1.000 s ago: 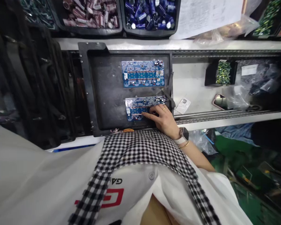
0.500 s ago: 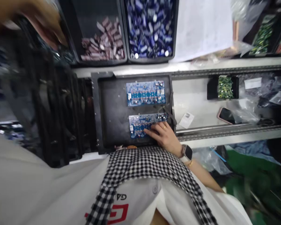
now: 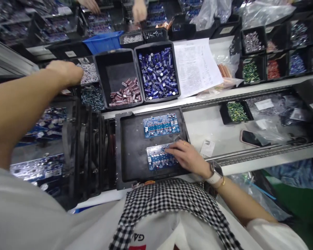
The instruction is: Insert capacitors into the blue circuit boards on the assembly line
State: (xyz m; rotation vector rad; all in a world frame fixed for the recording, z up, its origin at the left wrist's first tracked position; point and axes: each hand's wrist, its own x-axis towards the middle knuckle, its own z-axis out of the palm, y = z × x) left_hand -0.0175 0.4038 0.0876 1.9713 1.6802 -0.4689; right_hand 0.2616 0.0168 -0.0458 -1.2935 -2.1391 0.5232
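My left hand [image 3: 68,72] reaches out to the far left, over a bin of small pale parts [image 3: 88,71]. Its fingers curl downward and their tips are hidden, so what they pinch, if anything, does not show. My right hand [image 3: 189,157], with a ring and a wristwatch, rests over the right part of the nearer blue circuit board [image 3: 156,161], fingers stretched out across it. A second blue circuit board [image 3: 161,125] lies just beyond. Both boards sit in a black tray [image 3: 131,149] in front of me.
Bins of brown capacitors [image 3: 127,92] and blue capacitors [image 3: 159,74] stand behind the tray, beside printed sheets [image 3: 198,67]. Black racks [image 3: 88,152] crowd the left. A phone [image 3: 251,138] and a small green-parts bin [image 3: 237,111] lie right. Another person's hands [image 3: 139,11] show at the top.
The view has tilted up, showing more bins and another person's hands. My left hand, blurred before, is now over the pale-parts bin. My right hand stays at the nearer board.
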